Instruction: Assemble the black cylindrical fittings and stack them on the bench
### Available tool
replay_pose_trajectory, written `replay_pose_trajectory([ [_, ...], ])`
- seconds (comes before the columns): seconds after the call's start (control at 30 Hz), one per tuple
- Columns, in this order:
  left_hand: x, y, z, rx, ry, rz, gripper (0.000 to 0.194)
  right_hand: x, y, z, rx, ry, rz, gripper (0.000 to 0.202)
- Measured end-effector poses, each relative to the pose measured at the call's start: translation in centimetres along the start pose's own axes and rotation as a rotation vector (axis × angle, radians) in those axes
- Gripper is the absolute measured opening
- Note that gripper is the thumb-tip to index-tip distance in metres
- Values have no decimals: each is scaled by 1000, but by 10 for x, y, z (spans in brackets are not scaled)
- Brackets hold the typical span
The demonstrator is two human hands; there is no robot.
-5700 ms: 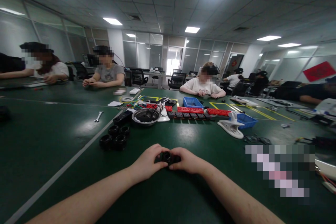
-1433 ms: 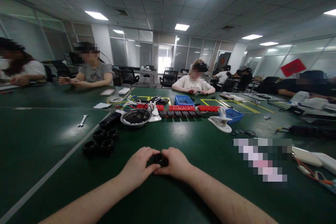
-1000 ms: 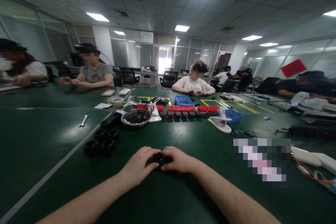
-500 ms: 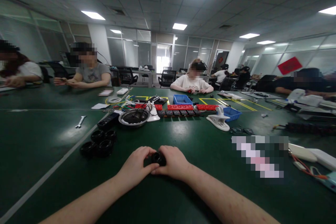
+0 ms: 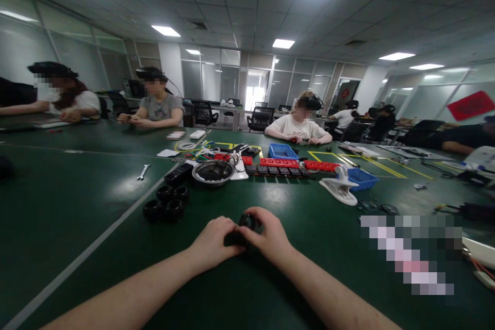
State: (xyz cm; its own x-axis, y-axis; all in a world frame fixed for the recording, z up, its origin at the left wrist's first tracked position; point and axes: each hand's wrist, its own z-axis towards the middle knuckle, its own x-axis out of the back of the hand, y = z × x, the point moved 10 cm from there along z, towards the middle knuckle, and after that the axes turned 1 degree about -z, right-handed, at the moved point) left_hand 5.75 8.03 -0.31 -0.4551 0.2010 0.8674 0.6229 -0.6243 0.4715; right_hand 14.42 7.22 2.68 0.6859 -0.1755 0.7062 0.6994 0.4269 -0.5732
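Observation:
My left hand [image 5: 213,242] is closed around a dark round part [image 5: 234,238], mostly covered by the fingers, low over the table. In my right hand [image 5: 271,233] is a black ring-shaped part [image 5: 246,220], gripped between thumb and fingers and tilted up so its opening shows. The two parts meet or overlap between my hands; whether they are joined I cannot tell. Left of my hands, several similar black rings [image 5: 173,210] stand clustered on the green table [image 5: 116,268].
Beyond my hands lie a metal bowl [image 5: 213,181] with dark contents, red socket strips [image 5: 278,162], a blue basket [image 5: 283,152] and a white clamp stand [image 5: 339,190]. A wrench [image 5: 143,172] rests farther left. Co-workers sit around the table.
The view has swung left, so the table's things appear farther right. My right hand has raised and tilted the black ring, which earlier sat low between both hands.

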Motion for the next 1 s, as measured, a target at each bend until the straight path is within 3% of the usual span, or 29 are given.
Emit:
replay_pose_trajectory([
  [0.1, 3, 2, -2, 35, 0, 19, 24, 3, 24, 2, -106, 78, 75, 29],
  [0.2, 5, 0, -3, 84, -20, 42, 23, -9, 40, 2, -133, 12, 43, 39],
  [0.33, 11, -13, -17, 173, -67, 63, 26, -22, 46, -1, -114, -78, -16, 40],
  [0.47, 30, -52, -63, 328, -91, 56, 36, -21, 41, -5, -114, -84, -80, 36],
  [0.6, 64, -109, -116, 566, 16, 100, 52, -18, 38, -2, -114, -48, -123, 33],
  [0.73, 82, -135, -133, 644, 73, 141, 57, -18, 40, -1, -106, -48, -129, 30],
  [0.87, 88, -131, -133, 640, 87, 176, 58, -15, 42, -5, -106, -41, -133, 27],
  [1.0, 99, -103, -142, 636, 147, 280, 55, -15, 44, -8, -130, -43, -139, 21],
])
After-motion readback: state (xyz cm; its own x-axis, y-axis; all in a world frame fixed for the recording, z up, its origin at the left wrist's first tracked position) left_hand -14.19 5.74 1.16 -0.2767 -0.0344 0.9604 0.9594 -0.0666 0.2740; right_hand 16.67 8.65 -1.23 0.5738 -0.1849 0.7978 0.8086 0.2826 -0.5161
